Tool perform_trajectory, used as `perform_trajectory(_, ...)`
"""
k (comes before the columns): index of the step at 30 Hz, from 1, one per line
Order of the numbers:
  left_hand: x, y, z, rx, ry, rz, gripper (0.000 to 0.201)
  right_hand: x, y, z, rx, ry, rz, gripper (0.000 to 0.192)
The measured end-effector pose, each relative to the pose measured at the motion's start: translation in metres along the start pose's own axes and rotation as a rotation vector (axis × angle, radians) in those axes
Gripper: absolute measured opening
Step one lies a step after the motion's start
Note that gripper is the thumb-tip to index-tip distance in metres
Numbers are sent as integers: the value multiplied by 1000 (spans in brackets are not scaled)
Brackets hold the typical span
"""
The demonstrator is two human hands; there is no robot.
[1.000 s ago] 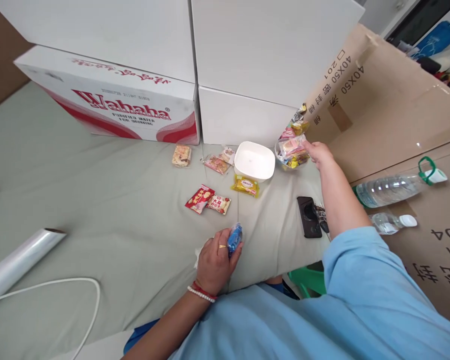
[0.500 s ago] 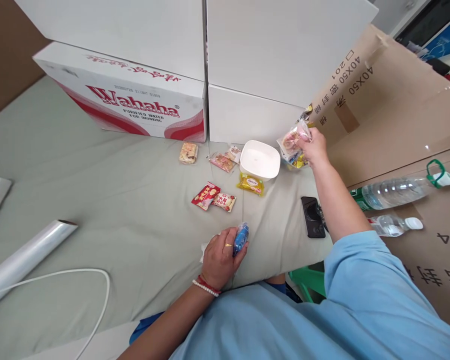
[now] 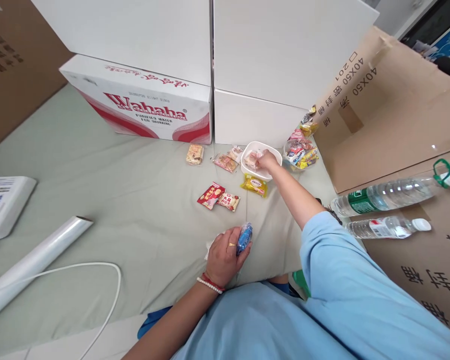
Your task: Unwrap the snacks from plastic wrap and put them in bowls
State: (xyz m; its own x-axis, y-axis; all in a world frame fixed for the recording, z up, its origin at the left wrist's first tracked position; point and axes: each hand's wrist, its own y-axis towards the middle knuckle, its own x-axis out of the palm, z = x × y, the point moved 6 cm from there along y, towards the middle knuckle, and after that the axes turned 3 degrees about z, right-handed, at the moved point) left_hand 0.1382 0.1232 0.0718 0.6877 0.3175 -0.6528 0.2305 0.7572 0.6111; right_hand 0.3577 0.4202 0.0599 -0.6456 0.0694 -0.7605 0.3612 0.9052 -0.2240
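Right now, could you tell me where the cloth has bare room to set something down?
The widest bare patch lies between the Wahaha box, the plastic roll and the left hand. It is crowded around the white bowl, where the right hand and snack packets sit.

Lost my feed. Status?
Left hand grips blue packet. Right hand holds pink snack packet over white bowl. Nothing blocking.

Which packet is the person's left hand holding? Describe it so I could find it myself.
Start at the red-and-white Wahaha box and come straight down the grey-green cloth to the left hand at the near edge. The blue packet sits in its fingers, the only blue one; the loose packets nearby are red, pink or yellow.
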Motion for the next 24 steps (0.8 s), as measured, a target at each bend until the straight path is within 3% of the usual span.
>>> perform_trajectory(3,-1,0,0,7,3,9,38,-6,-9,-3,-87,-140,110,33)
perform_trajectory(6,-1,0,-1,7,-1,15,40,-31,-20,-15,-254,-350,237,32)
perform_trajectory(9,-1,0,-1,5,-20,6,41,-89,-21,-12,-299,-437,412,35)
perform_trajectory(12,0,-1,-3,-2,-40,1,42,-167,-13,16,-156,-446,637,37)
perform_trajectory(14,0,-1,-4,-3,-50,6,42,-200,-6,44,1,-460,630,44)
perform_trajectory(16,0,-1,-4,1,-60,16,42,-205,1,72,159,-455,458,58)
perform_trajectory(19,0,0,-4,3,-65,15,43,-185,4,93,259,-459,247,70)
perform_trajectory(24,1,0,-5,-2,-62,-3,44,-168,10,85,219,-545,337,72)
